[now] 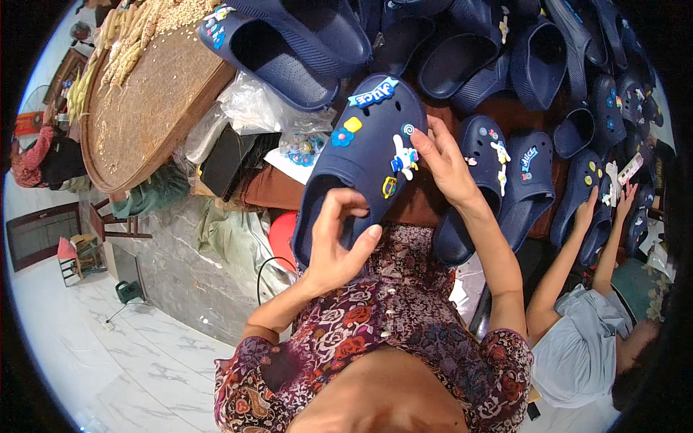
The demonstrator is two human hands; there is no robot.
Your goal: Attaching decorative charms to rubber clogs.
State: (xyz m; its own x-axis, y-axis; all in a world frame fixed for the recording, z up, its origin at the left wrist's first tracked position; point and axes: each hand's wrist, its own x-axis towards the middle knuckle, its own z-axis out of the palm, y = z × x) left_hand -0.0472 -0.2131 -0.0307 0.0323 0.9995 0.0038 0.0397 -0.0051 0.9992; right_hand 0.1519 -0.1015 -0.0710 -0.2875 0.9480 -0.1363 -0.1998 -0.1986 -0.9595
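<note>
A navy clog is raised in front of my chest, its toe pointing away from me. My left hand has its curled fingers in the foot opening, the fingertips hidden inside, and its thumb by the rim. Gripping the toe's right side is my right hand, with the thumb on top beside a round swirl charm. Other charms dot the upper: a blue banner, a yellow piece over a blue flower, a white character and a yellow anchor-like one.
More navy clogs crowd the table to the right and far side. A round tray with beans and pods stands far left, near a clear plastic bag and small bagged charms. At right, a co-worker's hands touch another clog.
</note>
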